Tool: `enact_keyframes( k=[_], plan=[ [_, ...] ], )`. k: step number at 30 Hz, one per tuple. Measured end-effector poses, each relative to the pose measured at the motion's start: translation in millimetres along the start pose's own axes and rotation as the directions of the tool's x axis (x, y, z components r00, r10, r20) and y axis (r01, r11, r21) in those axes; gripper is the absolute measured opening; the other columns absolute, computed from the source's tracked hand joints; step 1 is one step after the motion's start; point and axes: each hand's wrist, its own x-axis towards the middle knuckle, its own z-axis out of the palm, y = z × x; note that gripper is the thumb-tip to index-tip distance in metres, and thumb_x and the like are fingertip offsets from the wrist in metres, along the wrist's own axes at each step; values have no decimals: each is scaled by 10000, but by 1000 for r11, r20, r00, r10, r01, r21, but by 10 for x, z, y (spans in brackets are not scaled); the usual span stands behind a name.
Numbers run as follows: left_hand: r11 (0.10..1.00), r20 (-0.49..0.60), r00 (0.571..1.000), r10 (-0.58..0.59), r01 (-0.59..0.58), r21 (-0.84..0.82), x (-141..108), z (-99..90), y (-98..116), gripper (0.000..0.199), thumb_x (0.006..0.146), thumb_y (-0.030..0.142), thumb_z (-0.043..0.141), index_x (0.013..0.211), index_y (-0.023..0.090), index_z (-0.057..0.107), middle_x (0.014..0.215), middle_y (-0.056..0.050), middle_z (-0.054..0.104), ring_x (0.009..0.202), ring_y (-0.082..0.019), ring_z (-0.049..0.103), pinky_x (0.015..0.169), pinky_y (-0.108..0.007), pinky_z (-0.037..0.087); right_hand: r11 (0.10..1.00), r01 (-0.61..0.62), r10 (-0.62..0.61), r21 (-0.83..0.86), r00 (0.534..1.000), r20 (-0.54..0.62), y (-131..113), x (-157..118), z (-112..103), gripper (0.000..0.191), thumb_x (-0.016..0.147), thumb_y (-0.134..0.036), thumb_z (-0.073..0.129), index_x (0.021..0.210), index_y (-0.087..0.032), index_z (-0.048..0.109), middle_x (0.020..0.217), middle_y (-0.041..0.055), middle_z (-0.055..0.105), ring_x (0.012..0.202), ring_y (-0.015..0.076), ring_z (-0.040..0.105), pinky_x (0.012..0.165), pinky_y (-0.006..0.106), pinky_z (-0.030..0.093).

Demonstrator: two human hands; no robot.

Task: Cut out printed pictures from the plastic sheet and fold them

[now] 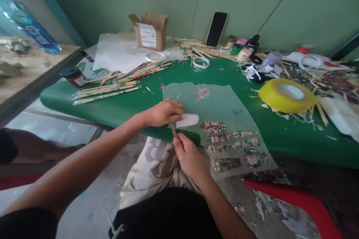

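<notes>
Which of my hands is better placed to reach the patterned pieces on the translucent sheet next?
Probably your right hand: it is nearer the patterned pieces, though it pinches a slim object. Your left hand is farther off, at the white piece.

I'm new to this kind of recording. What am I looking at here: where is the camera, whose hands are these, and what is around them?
There is no machine here: a person works with two bare hands, seen by a camera worn on their head, looking forward and down.

The left hand touches one end of a white rounded piece. The right hand holds a slim object, too small to identify.

Beside them, a translucent sheet with patterned pieces on it hangs partly over the edge of the green tabletop. Further around are a yellow tape roll, wrapped sticks, an open cardboard box and a propped phone.
</notes>
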Motion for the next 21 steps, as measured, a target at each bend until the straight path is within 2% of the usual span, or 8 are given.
enact_keyframes(
  k=[4,8,11,15,16,19,21],
  plan=[
    [996,-5,1000,-5,5,-84,24,-29,1,298,910,312,449,661,192,559,734,-20,542,768,-177,543,787,-316,381,999,47,-48,7,992,116,-17,-60,95,211,911,-285,368,721,-228,438,645,-16,499,617,148,455,570,262,289],
    [981,-19,999,-40,35,-189,45,-65,16,332,910,337,426,618,192,488,708,-18,506,682,-151,519,680,-269,418,994,111,-105,-2,939,329,-28,-146,265,162,856,-263,484,703,-221,518,671,-5,577,643,153,520,569,251,295],
    [970,-79,991,-111,91,-227,28,-75,11,356,895,369,428,586,194,422,676,-11,469,630,-140,480,631,-259,411,992,124,-106,-28,926,362,2,-178,257,154,863,-258,474,730,-226,546,675,2,592,640,158,529,573,252,293],
    [960,-252,938,-236,186,-208,-25,-63,-20,400,921,419,335,583,204,338,664,-7,433,599,-132,435,582,-250,375,989,125,-98,-73,949,301,118,-233,41,186,858,-351,516,725,-230,565,621,2,555,598,165,491,566,269,274],
    [959,-283,924,-258,209,-191,-36,-57,-21,395,927,418,319,595,205,348,659,-5,438,593,-133,440,576,-249,370,992,100,-80,-80,973,218,162,-259,-26,182,835,-368,545,718,-234,582,599,0,546,585,168,484,569,275,277],
    [958,-304,909,-285,265,-105,-56,-29,19,352,913,406,386,630,206,446,619,1,494,569,-146,488,569,-249,364,996,61,-56,-62,995,85,317,-358,-216,219,819,-399,552,687,-226,578,575,7,526,597,187,501,592,293,319],
    [955,-322,901,-289,293,-37,-70,-6,75,264,896,373,428,724,215,550,739,-26,610,679,-178,584,637,-256,397,999,40,-40,14,999,-14,418,-415,-327,226,852,-421,509,790,-223,600,674,25,589,677,201,553,640,301,377]
  ],
)
